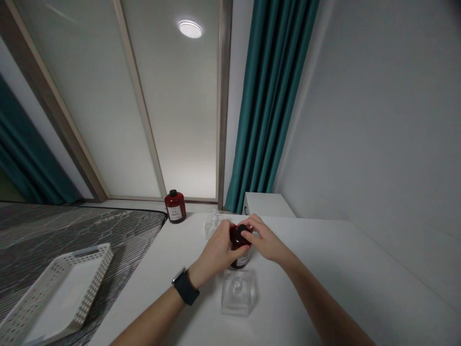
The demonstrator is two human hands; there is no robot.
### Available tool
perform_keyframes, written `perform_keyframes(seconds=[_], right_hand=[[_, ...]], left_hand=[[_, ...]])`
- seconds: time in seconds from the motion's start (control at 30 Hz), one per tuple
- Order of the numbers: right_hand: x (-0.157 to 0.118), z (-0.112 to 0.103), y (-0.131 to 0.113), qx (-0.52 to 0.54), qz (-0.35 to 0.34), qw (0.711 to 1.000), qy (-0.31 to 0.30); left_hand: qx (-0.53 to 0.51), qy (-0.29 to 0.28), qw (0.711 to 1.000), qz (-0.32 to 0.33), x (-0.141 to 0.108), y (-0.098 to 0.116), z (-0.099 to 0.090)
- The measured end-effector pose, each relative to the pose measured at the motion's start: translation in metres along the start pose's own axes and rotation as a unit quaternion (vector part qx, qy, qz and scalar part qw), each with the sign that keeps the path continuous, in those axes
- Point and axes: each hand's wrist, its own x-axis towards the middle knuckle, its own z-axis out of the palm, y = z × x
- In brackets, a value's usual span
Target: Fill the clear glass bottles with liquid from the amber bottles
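You're at a white tabletop (342,269) w/ a plain white wall on your right and teal curtains (268,101) hanging behind it. Frosted sliding panels sit past the far edge, and a round ceiling light (190,29) reflects in the glass. To your left lies a dark marbled surface (72,230), and a small white cabinet (266,204) stands just beyond the far edge of the tabletop.

Your hands are together at the middle of the tabletop, both on a dark red bottle (240,250) standing upright there. Your left hand (218,252) wraps round the body of the bottle, fingers curled shut on it; there's a black smartwatch (185,287) on that wrist. Your right hand (264,240) sits on top, thumb and fingertips pinched on the bottle's black cap (245,229). Whether the cap is tight or loose, can't tell.

Just in front of the bottle, nearer to you, lies a clear plastic container (238,290), square-ish, not touching your hands. Behind your left hand there's a clear pump dispenser (212,223), partly hidden by your fingers. A second dark red bottle (175,206) w/ a black cap and white label stands well apart, at the far left by the panels. A white perforated basket (57,293) rests on the marbled surface at your left, well away from both hands.
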Motion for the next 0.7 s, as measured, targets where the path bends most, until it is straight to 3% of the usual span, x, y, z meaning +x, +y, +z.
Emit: perform_keyframes(seconds=[0.17, 0.5, 0.7], right_hand=[[0.001, 0.0, 0.002, 0.0, 0.027, 1.0, 0.012], [0.006, 0.007, -0.016, 0.013, 0.018, 0.999, -0.037], [0.019, 0.022, -0.034, -0.011, -0.008, 0.998, -0.066]], left_hand=[[-0.017, -0.052, 0.998, 0.032, 0.001, 0.0, -0.011], [0.007, -0.021, 0.999, 0.028, -0.01, 0.002, -0.024], [0.009, -0.01, 1.0, 0.011, -0.028, -0.006, -0.044]])
